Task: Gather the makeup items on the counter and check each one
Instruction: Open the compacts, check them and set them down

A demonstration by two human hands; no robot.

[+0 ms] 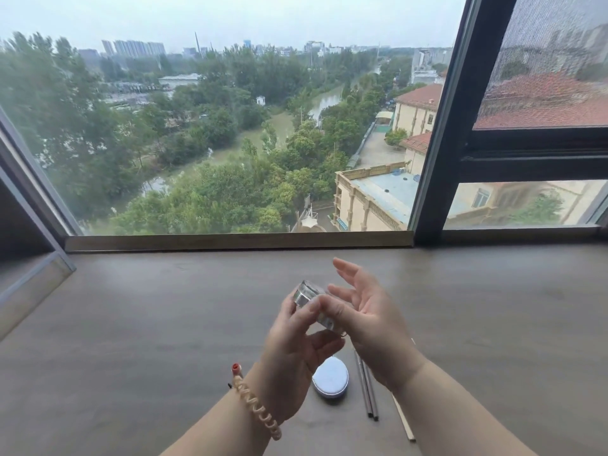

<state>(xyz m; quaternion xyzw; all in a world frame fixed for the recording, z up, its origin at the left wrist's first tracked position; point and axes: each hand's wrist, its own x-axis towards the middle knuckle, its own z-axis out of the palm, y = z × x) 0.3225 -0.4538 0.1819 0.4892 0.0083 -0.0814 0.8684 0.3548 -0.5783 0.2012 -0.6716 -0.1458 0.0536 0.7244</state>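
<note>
Makeup case: one small silvery mirrored case, held up above the counter between both hands.
Left hand: thumb and fingers pinch the case's near side.
Right hand: fingers spread loose, thumb touching the case's right end.
Below the grip: one round white compact lying flat.
Right of the compact: two dark slim pencils side by side, one pale stick beyond them.
Left wrist: one coiled beige band.
Writing: none I can read.

Tilted silvery case, white compact
</note>
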